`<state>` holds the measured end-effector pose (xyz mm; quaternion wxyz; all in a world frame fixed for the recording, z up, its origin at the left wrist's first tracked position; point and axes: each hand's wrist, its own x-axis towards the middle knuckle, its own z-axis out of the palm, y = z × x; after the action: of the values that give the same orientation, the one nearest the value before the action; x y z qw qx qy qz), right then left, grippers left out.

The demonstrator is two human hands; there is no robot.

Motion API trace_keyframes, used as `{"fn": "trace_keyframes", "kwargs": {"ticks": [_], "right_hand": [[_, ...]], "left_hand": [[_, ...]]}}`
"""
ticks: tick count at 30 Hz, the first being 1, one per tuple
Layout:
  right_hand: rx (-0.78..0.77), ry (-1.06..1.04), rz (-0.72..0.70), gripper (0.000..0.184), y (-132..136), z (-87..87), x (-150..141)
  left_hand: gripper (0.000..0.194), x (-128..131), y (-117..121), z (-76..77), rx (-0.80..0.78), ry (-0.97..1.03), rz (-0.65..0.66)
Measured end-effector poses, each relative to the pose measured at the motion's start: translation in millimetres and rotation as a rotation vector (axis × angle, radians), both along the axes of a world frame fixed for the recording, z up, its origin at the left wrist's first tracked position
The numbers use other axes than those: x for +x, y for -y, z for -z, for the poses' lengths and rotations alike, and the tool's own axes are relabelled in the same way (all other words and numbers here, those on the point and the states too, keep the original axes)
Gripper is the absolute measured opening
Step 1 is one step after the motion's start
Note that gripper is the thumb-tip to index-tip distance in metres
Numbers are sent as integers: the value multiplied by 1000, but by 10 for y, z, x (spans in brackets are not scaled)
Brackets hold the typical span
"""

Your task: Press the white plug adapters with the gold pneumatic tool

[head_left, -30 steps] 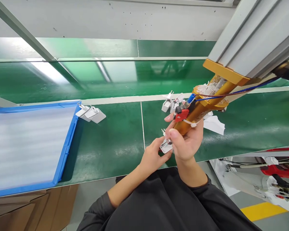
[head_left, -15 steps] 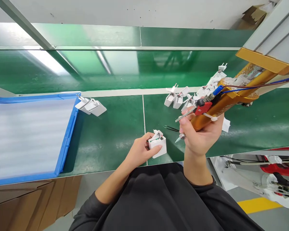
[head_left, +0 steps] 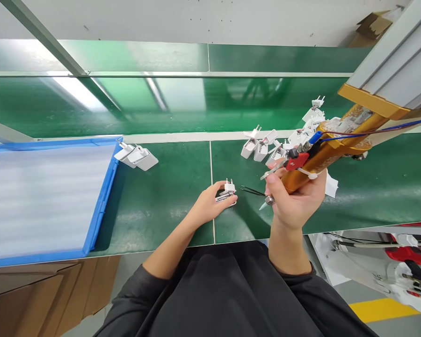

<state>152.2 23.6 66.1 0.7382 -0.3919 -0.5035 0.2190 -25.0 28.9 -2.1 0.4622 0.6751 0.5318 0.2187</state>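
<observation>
My left hand (head_left: 207, 205) is closed around a white plug charger (head_left: 229, 188), thumb in front, with its two pins pointing up and away from me. The plug piece sits tilted over the housing. My right hand (head_left: 294, 203) wraps a gold-coloured glue gun (head_left: 308, 166), its pale nozzle (head_left: 263, 206) aimed down and left, apart from the charger. Beside that nozzle black tweezers (head_left: 253, 191) stick out from the same hand towards the charger; how the fingers hold them is hidden. My fingertips lie by the gun's metal lever (head_left: 274, 169).
Several unclosed white chargers (head_left: 261, 150) stand behind the gun. Two more chargers (head_left: 145, 160) lean against the blue tray (head_left: 97, 213) at left. Blue and brown lines (head_left: 375, 130) run from the gun to the right. A grey metal column (head_left: 389, 61) slants in from upper right.
My left hand has turned the charger, so its pins now point up and the housing's broad side no longer faces me. The right hand with the glue gun has barely moved.
</observation>
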Motion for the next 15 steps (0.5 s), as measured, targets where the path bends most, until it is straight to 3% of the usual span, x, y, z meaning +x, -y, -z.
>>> {"fn": "trace_keyframes", "kwargs": {"ticks": [3, 7, 11, 15], "right_hand": [[-21, -8, -29, 33, 11, 7, 39], [-12, -39, -76, 27, 15, 21, 87], [-3, -60, -108, 30, 15, 43, 123], [-22, -51, -108, 30, 26, 60, 153]], "left_hand": [[30, 107, -22, 88, 0, 115, -44], [21, 151, 17, 251, 252, 100, -130], [41, 65, 68, 237, 516, -91, 16], [57, -10, 157, 142, 650, -229, 122]]}}
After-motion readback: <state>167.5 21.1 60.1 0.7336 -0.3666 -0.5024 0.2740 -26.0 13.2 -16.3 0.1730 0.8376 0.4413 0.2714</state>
